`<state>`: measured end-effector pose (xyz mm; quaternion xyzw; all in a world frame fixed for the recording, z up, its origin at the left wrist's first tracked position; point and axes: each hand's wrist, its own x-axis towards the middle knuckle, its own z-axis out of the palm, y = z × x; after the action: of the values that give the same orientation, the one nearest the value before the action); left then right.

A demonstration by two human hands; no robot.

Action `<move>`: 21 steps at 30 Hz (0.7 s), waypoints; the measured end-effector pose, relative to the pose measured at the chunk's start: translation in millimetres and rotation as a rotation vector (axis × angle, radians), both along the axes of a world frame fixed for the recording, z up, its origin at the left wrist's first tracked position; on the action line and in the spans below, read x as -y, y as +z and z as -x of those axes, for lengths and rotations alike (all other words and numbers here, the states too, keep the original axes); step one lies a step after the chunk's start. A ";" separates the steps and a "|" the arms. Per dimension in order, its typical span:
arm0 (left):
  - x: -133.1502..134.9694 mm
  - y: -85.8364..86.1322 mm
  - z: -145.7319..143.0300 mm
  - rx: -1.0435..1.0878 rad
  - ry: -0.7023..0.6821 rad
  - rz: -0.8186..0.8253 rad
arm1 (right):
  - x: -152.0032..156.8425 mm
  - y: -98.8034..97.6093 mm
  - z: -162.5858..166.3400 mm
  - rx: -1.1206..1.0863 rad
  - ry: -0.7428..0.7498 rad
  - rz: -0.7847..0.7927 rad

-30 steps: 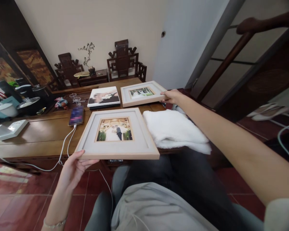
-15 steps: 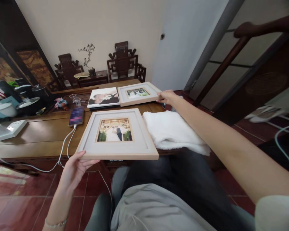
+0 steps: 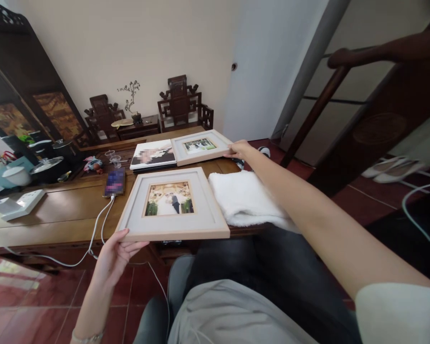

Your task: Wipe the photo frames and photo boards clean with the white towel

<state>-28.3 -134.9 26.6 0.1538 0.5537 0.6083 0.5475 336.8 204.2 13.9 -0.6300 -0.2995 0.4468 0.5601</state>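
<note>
My left hand (image 3: 120, 253) grips the near left corner of a light wooden picture frame (image 3: 208, 217), thumb on top and fingers beneath. A wedding photo sits in the frame's pale mat, and its near edge juts over the table edge. Reaching farther out, my right hand (image 3: 238, 149) is closed on the right corner of a second picture frame (image 3: 218, 139), which also has a wedding photo. That one lies at the back, beside a white-edged photo panel (image 3: 157, 149). A folded white towel (image 3: 241, 198) lies right of the near frame.
On the wooden table (image 3: 75, 205) are a phone (image 3: 114, 181) with a white cable (image 3: 96, 224), a power strip (image 3: 25, 205), a lidded pot (image 3: 48, 167) and small clear cups (image 3: 115, 161). Dark carved chairs (image 3: 179, 102) and a potted bonsai (image 3: 131, 95) stand beyond.
The view has shifted slightly, so the scene sits a little lower. Both hands keep their hold on the two frames, with little visible movement of either frame on the table.
</note>
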 end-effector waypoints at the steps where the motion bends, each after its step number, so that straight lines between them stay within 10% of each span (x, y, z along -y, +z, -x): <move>1: -0.2 -1.1 0.9 -0.001 -0.007 -0.003 | 0.9 1.6 0.4 0.019 0.006 0.001; 8: -3.6 -5.0 2.7 -0.005 -0.019 -0.024 | 33.3 14.7 -4.4 0.260 0.070 -0.052; 14: -8.9 -2.0 -5.3 -0.033 0.002 -0.008 | 151.7 22.8 -37.1 1.067 0.379 -0.486; 21: -18.5 -3.1 -12.4 -0.076 0.011 -0.048 | 248.7 5.3 -77.6 1.203 0.410 -0.131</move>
<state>-15.9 -116.4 23.5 0.1869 0.5601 0.6181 0.5190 414.4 -44.5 19.2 -0.6650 -0.7028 0.0939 0.2345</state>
